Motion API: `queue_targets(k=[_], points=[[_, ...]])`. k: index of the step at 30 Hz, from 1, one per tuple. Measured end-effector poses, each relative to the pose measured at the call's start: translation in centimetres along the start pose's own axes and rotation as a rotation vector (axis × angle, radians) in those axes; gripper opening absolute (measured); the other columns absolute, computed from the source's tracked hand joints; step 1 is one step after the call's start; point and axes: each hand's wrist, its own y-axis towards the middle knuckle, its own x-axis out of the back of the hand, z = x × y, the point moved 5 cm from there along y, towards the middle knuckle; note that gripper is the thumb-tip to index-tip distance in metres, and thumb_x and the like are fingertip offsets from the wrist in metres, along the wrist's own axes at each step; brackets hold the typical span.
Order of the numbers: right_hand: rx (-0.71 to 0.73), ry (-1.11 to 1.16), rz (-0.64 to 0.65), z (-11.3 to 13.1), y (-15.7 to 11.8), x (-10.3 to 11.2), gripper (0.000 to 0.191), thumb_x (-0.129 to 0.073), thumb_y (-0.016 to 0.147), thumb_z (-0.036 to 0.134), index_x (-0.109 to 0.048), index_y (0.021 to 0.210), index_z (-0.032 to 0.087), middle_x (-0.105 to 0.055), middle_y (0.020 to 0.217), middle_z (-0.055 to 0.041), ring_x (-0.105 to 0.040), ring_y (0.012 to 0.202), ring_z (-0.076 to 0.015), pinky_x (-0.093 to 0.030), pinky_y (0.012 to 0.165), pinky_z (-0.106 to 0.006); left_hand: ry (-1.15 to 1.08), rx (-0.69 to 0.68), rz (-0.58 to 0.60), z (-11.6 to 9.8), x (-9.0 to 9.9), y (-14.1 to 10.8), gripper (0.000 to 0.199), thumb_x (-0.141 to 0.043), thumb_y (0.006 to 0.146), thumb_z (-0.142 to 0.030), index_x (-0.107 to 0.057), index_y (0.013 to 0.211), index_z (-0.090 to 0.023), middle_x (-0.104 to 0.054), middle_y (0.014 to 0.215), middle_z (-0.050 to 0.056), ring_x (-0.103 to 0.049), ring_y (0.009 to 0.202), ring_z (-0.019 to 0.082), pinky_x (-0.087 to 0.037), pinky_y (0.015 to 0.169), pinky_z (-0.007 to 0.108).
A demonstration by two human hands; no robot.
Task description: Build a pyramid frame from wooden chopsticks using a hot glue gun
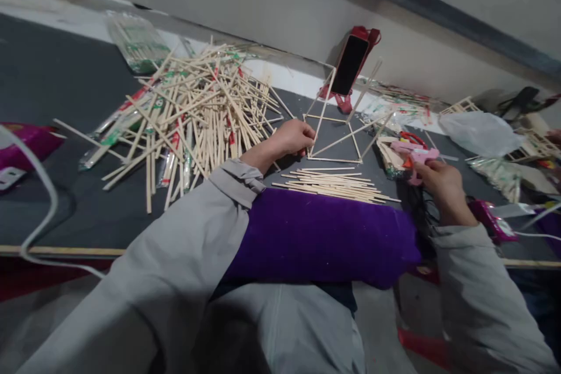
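My left hand (294, 137) pinches the base of a slanting stick at the near left corner of a wooden stick frame (335, 159). This frame has a four-sided base on the table, with several thin sticks rising or leaning from it. My right hand (442, 186) is wrapped round a pink glue gun (418, 155), to the right of the frame. Its nozzle points left; the trigger is partly hidden by my fingers. Just in front of the frame lies a row of loose sticks (333, 184), beside a purple cloth cushion (324, 234) at the table edge.
A large heap of chopsticks (219, 105), some in wrappers, covers the table on the left. Behind the frame a phone (349, 64) leans on a red stand. Packets of sticks and a clear plastic bag (480, 131) are on the right. A white cable (50, 210) crosses the left edge.
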Motion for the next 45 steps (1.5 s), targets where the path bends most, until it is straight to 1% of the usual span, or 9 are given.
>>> queue_targets(k=[3,6,9,13,18,21,28,38,45], points=[[0.036,-0.399,0.017,0.5,-0.4,0.6,0.040,-0.063,0.094,0.049,-0.065,0.064,0.023,-0.064,0.067,-0.0120,-0.051,0.061,-0.0205,-0.034,0.062,-0.039,0.064,0.011,0.017,0.1,0.0,-0.1,0.012,-0.068,0.079,-0.004,-0.074,0.074,-0.013,-0.053,0.052,0.000,-0.049,0.046,0.011,-0.036,0.051,0.027],[0.039,-0.576,-0.111,2.2,-2.1,1.5,0.041,-0.058,0.095,0.052,-0.080,0.093,0.017,-0.075,0.095,-0.0292,-0.068,0.079,-0.0369,-0.040,0.065,-0.047,0.111,0.033,0.010,0.0,0.0,-0.3,0.010,-0.070,0.076,-0.006,-0.078,0.075,-0.013,-0.050,0.049,0.000,-0.045,0.047,0.013,-0.035,0.054,0.032],[0.264,-0.354,-0.164,6.1,-4.9,1.1,0.043,-0.057,0.094,0.044,-0.080,0.113,0.014,-0.077,0.108,-0.0280,-0.073,0.094,-0.0408,-0.050,0.078,-0.052,0.155,0.061,0.030,0.1,0.1,-0.5,0.010,-0.071,0.074,-0.007,-0.080,0.075,-0.013,-0.048,0.047,0.000,-0.042,0.047,0.013,-0.033,0.057,0.033],[0.423,0.171,0.176,11.8,-7.5,-3.0,0.027,-0.067,0.085,0.041,-0.081,0.098,0.021,-0.081,0.099,-0.0122,-0.073,0.089,-0.0268,-0.056,0.085,-0.042,0.194,0.067,0.070,0.0,0.2,-0.6,0.009,-0.071,0.074,-0.007,-0.078,0.072,-0.013,-0.051,0.050,-0.001,-0.042,0.048,0.012,-0.032,0.055,0.032],[0.062,0.630,0.473,15.7,-7.2,-9.7,0.031,-0.079,0.068,0.032,-0.074,0.094,0.017,-0.072,0.078,-0.0045,-0.064,0.062,-0.0168,-0.043,0.047,-0.027,0.440,-0.034,0.032,-0.4,0.6,-1.1,0.017,-0.080,0.067,-0.011,-0.082,0.084,-0.013,-0.069,0.070,0.004,-0.059,0.065,0.017,-0.040,0.063,0.031],[-0.078,0.865,0.555,16.8,-7.2,-11.8,0.037,-0.085,0.059,0.026,-0.072,0.091,0.014,-0.067,0.076,-0.0010,-0.058,0.057,-0.0106,-0.036,0.040,-0.021,0.550,-0.101,0.010,-0.2,0.6,-1.4,0.026,-0.080,0.068,-0.013,-0.084,0.094,-0.015,-0.074,0.081,0.006,-0.063,0.074,0.019,-0.040,0.067,0.030],[-0.223,1.100,0.568,18.0,-7.5,-12.5,0.035,-0.086,0.059,0.022,-0.071,0.090,0.015,-0.061,0.068,0.0021,-0.052,0.059,-0.0079,-0.032,0.041,-0.018,0.427,-0.089,-0.035,0.3,0.6,-1.9,0.035,-0.080,0.074,-0.014,-0.085,0.109,-0.015,-0.069,0.077,0.003,-0.059,0.071,0.017,-0.040,0.071,0.030],[-0.203,1.082,0.640,19.4,-7.2,-13.2,0.022,-0.083,0.074,0.019,-0.071,0.092,0.014,-0.047,0.055,0.0075,-0.035,0.048,-0.0046,-0.018,0.042,-0.021,0.465,-0.079,-0.017,0.6,0.1,-1.8,0.040,-0.074,0.075,-0.011,-0.085,0.114,-0.016,-0.066,0.075,0.001,-0.055,0.068,0.015,-0.037,0.067,0.029],[-0.209,1.015,0.612,19.3,-6.8,-13.6,0.018,-0.079,0.077,0.014,-0.070,0.092,0.015,-0.048,0.055,0.0059,-0.037,0.050,-0.0067,-0.022,0.044,-0.022,0.465,-0.056,-0.007,0.5,0.1,-2.1,0.039,-0.075,0.075,-0.012,-0.085,0.112,-0.018,-0.068,0.077,0.001,-0.054,0.068,0.015,-0.036,0.066,0.029]])
